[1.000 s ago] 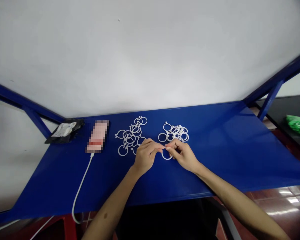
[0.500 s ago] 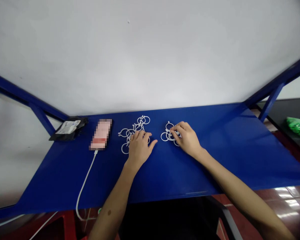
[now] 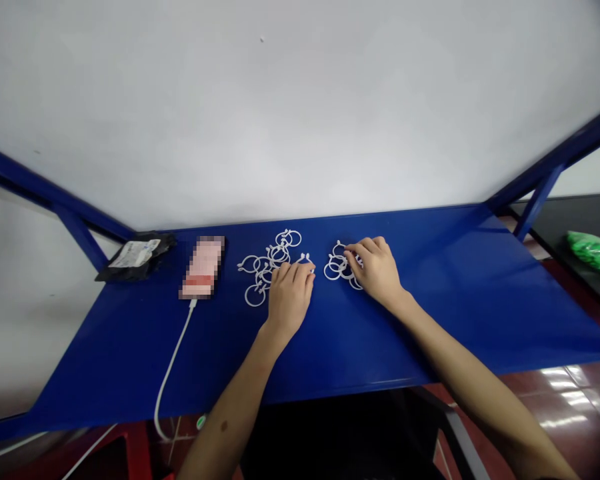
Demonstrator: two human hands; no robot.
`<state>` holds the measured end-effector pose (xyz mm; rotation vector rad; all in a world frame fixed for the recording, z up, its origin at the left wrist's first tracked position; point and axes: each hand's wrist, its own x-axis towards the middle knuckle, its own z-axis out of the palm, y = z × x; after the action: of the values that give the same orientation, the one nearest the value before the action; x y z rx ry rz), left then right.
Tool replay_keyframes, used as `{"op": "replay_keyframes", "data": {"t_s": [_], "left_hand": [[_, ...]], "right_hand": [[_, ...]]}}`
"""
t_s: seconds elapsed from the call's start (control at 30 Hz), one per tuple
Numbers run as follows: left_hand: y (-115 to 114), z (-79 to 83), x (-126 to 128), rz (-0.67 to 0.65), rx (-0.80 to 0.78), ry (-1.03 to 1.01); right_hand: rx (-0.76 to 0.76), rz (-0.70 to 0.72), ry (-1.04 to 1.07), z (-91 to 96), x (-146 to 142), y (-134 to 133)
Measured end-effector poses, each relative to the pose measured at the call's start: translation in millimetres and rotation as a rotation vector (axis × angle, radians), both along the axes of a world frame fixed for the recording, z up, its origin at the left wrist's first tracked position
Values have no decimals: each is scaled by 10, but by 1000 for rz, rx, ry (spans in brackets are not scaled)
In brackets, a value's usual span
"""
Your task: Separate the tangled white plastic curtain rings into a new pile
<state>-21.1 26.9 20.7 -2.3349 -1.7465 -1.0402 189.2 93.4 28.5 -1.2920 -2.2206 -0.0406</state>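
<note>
On the blue table, thin white open rings with small knobbed ends lie in two groups. My left hand is over the right side of the left ring pile, thumb and fingers closed together. A white ring pokes out at its fingertips, mostly hidden by the hand. My right hand is over the right edge of the smaller ring pile, fingers bent and thumb slightly apart from the index finger. I see nothing held in it, though part of that pile is hidden beneath.
A phone with a blurred screen and a white charging cable lies left on the blue table. Beyond it is a black plastic packet. Blue frame bars flank the table; a green bag is at far right.
My left hand has shifted right, and its thumb has closed against the fingers, with a ring now showing at the tips. My right hand has drawn slightly back and its pinch has loosened.
</note>
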Motion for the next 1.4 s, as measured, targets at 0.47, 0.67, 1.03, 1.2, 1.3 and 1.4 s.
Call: {"op": "replay_keyframes", "data": {"t_s": [0.47, 0.67, 1.03, 1.2, 1.3, 1.4], "left_hand": [[-161, -74, 285, -308, 242, -175], [-89, -31, 229, -282, -119, -600], [-53, -46, 228, -308, -240, -709], [-65, -56, 257, -334, -217, -715], [-37, -39, 231, -311, -170, -690], [0, -27, 180, -274, -138, -706]], "right_hand": [[-394, 228, 612, -120, -68, -492], [-345, 372, 523, -27, -6, -484], [-275, 510, 381, -86, 37, -506], [-199, 558, 320, -116, 41, -497], [-215, 498, 370, -129, 1, -511], [-285, 384, 483, -111, -36, -510]]}}
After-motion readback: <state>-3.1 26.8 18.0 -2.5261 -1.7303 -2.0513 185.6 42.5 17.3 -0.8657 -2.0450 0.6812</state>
